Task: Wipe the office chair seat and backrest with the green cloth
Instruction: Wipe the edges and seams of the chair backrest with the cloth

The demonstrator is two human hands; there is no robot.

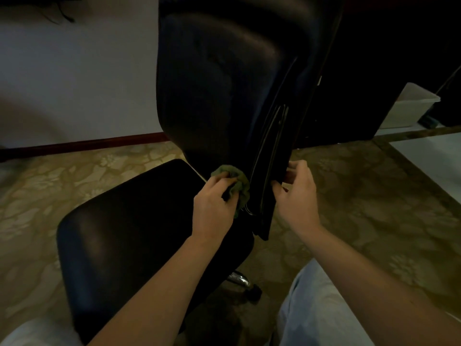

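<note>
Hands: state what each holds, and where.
The left hand grips the bunched green cloth against the backrest; right hand pinches the backrest's lower side edge.

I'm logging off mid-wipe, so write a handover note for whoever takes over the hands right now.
Left hand grips the bunched green cloth, pressed against the lower front of the backrest, just above the seat.
Right hand grips the lower side edge of the backrest.
Done: cannot tell which areas are already wiped.
Left: likely the upper backrest and the seat.
</note>
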